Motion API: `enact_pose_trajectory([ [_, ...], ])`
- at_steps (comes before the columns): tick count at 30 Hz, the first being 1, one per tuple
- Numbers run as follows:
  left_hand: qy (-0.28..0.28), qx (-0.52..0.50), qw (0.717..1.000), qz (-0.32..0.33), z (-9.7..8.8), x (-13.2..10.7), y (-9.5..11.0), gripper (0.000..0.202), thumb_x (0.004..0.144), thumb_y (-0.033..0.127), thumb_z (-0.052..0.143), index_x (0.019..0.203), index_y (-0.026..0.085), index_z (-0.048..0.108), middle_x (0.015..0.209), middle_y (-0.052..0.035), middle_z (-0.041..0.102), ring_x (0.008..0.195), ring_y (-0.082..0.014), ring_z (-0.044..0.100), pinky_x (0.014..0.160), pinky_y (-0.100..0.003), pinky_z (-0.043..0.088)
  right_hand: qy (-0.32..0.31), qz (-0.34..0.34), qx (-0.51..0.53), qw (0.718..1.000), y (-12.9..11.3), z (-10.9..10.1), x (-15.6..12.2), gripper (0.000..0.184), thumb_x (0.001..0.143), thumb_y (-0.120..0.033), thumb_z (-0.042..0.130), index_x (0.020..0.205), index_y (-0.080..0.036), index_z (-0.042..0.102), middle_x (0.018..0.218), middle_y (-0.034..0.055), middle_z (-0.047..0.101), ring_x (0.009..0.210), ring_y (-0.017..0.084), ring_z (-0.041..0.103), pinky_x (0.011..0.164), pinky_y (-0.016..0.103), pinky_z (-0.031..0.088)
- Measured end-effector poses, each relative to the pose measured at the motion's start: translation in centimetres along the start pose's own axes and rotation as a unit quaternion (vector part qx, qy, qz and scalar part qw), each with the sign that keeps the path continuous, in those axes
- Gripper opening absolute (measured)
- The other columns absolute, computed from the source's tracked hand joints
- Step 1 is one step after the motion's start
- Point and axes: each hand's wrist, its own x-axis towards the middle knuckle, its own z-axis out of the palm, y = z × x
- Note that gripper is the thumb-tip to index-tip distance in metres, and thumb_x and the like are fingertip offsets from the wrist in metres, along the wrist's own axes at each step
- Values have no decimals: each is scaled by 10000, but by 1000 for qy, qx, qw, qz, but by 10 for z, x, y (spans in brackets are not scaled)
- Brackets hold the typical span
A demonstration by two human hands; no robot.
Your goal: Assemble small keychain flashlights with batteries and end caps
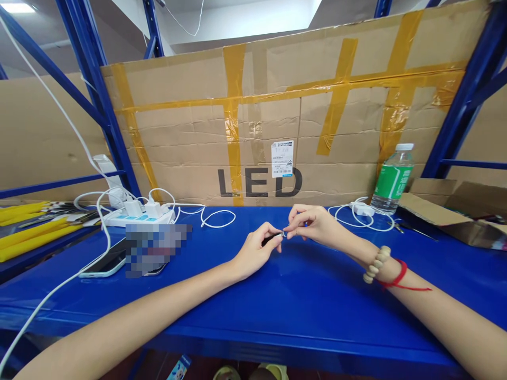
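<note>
Near the middle of the blue tabletop [317, 311], my left hand [257, 250] is closed around a small black object [269, 240] with a shiny metal end [283, 234]. Its exact kind is too small to make out, and my fingers cover much of it. From the right, my right hand [312, 224] meets it, thumb and forefinger pinched together at the metal end. Whether those fingertips also hold a separate small piece is hidden. A beaded bracelet and a red string are around my right wrist.
A white power strip [114, 217] with plugs and cables stands at the back left, near a phone [106, 259] and a blurred patch. At the back right are a coiled white cable [340, 215], a water bottle [393, 182] and an open carton [431, 211]. Taped cardboard [190, 142] closes the back.
</note>
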Motion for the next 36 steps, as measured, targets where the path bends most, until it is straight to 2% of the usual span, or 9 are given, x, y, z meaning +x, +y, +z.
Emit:
enact_pose_trajectory([
  [7,19,-2,1000,2,0,0,-1,106,843,255,470,780,171,457,663,15,581,664,-115,538,639,-222,381,21,45,-72,996,-1,8,-1,237,675,-414,670,658,-181,709,629,4,532,505,76,419,444,217,299],
  [11,31,-3,999,7,0,1,-4,112,823,244,492,747,174,448,658,16,580,675,-127,561,642,-230,401,22,71,-91,993,-2,11,-2,240,679,-415,656,672,-183,717,632,10,563,538,87,447,468,219,299],
  [20,53,26,998,2,-1,2,-3,95,792,190,519,717,171,465,715,8,596,707,-141,613,655,-226,439,8,131,-43,990,-3,16,-1,202,682,-358,643,681,-170,717,671,31,648,588,122,547,520,232,387],
  [25,74,73,995,10,-1,2,-1,111,803,198,521,702,173,486,729,-9,634,777,-165,610,694,-247,435,29,168,-19,985,-7,19,0,204,671,-336,638,655,-142,701,669,52,669,599,140,565,539,242,410],
  [30,89,107,990,23,-3,3,1,105,805,190,529,701,176,522,793,-20,658,899,-184,592,717,-248,421,44,183,10,982,-12,20,0,242,665,-356,631,618,-122,672,622,53,659,543,116,525,507,228,391],
  [36,88,77,993,22,-4,4,0,65,796,196,547,738,171,530,827,-24,661,830,-168,613,707,-246,436,35,209,18,977,-19,17,2,256,661,-362,634,621,-111,670,550,24,607,429,64,414,406,198,331],
])
